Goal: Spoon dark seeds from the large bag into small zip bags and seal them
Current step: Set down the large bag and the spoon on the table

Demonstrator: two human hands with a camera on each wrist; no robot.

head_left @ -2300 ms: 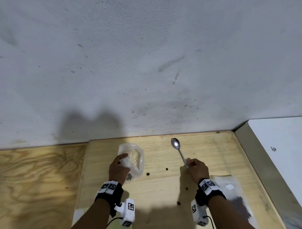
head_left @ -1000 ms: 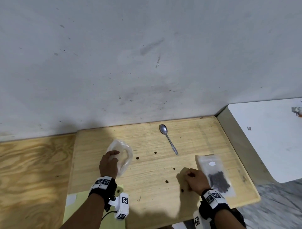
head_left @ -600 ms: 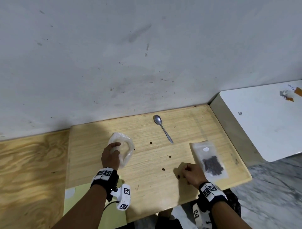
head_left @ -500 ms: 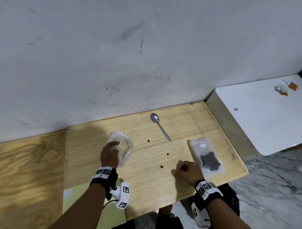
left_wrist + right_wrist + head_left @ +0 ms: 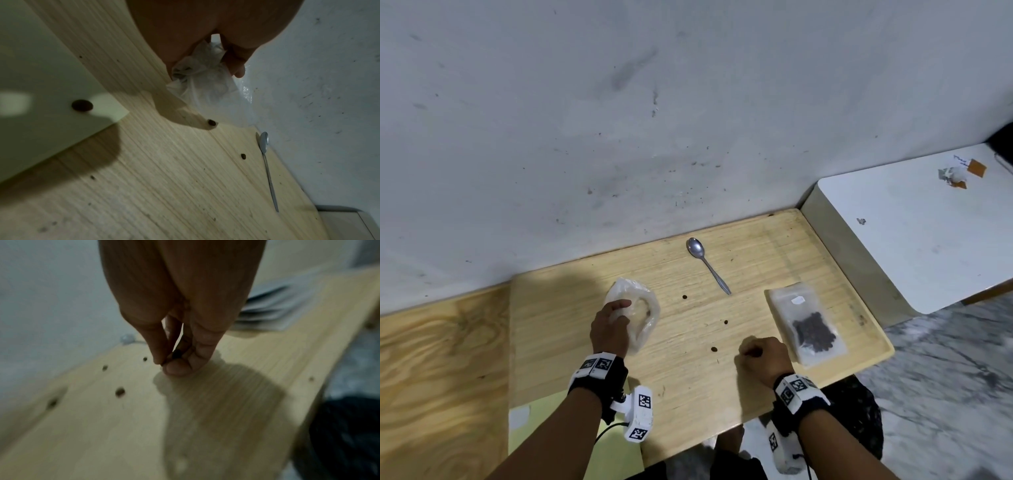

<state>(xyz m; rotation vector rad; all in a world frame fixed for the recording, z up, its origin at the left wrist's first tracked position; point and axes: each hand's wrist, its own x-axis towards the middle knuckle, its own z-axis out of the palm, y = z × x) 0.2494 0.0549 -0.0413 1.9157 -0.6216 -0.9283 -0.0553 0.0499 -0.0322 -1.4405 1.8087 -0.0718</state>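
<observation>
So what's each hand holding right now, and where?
Left hand grips the clear plastic bag by its bunched edge; right hand pinches one dark seed between thumb and fingertips.

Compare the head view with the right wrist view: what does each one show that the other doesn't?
Only the head view shows the left hand gripping the crumpled clear bag, and the dark seeds inside the flat zip bag.

Only the right wrist view shows what the right hand is doing: its fingertips pinch one dark seed just above the table. From the head view that hand looks like a closed fist.

Both show the loose seeds on the wood and the spoon, blurred at the wrist.
</observation>
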